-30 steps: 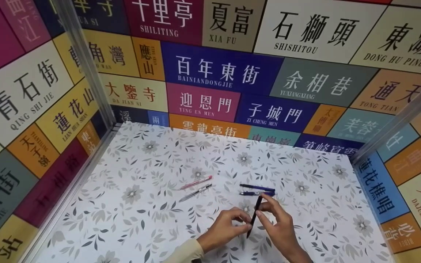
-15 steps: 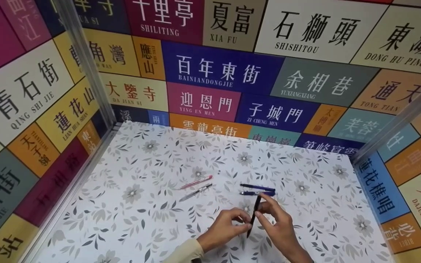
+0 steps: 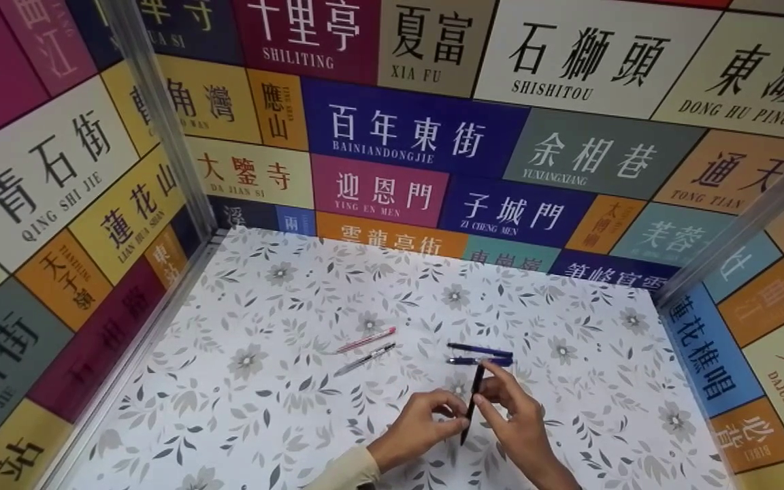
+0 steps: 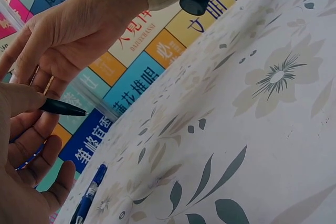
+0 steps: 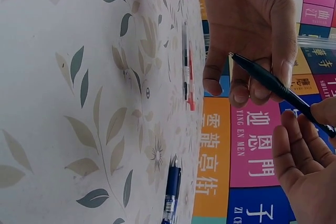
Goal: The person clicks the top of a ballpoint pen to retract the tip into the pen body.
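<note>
A slim black pen (image 3: 473,405) is held tilted above the table, its point angled down toward the person. My left hand (image 3: 419,423) pinches it low, near the writing end. Higher up, my right hand (image 3: 520,425) holds the other end between thumb and fingers. In the right wrist view the pen (image 5: 265,80) shows its metal tip bare, with the left hand (image 5: 247,22) behind it and the right hand (image 5: 307,166) at the far end. From the left wrist, only the pen's tip end (image 4: 63,108) sticks out beyond a thumb.
Past the right hand lie two blue pens, a darker one (image 3: 477,350) and a clicker one (image 3: 463,361). Left of them rest a pink pen (image 3: 368,339) and a clear pen with dark parts (image 3: 366,358). Colourful sign-covered panels (image 3: 412,129) wall in the floral-covered table (image 3: 283,408).
Both hands stay almost still on the black pen, with only a very slight shift of the right hand. The pens on the table have not moved.
</note>
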`<state>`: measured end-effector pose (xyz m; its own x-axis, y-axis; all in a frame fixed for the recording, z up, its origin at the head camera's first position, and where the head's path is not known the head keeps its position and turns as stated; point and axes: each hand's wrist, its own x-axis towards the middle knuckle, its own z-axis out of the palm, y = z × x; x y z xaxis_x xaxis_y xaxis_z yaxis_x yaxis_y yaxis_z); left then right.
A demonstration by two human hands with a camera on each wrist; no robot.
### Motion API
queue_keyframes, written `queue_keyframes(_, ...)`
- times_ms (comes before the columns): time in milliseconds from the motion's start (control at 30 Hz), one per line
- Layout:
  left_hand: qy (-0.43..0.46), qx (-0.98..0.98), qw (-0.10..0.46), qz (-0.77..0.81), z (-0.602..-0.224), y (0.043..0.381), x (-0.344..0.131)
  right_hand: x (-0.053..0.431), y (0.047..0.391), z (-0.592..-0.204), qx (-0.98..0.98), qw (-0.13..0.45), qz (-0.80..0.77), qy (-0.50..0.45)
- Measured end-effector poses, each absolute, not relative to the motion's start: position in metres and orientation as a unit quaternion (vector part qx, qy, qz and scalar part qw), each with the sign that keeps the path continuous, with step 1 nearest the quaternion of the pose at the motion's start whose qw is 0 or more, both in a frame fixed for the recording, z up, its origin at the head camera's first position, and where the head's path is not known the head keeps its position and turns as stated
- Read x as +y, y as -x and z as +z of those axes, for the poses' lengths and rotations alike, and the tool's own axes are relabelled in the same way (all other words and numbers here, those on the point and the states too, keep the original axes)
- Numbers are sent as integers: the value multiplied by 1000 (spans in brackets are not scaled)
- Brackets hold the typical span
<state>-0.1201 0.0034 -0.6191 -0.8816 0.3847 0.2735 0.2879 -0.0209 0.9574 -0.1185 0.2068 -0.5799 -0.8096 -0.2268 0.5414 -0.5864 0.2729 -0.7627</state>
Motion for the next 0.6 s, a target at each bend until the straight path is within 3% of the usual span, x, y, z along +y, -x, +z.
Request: queue_keyframes(600,-230,701,33,674,-620,119,8,208,117,-579,-768,151,563,-264)
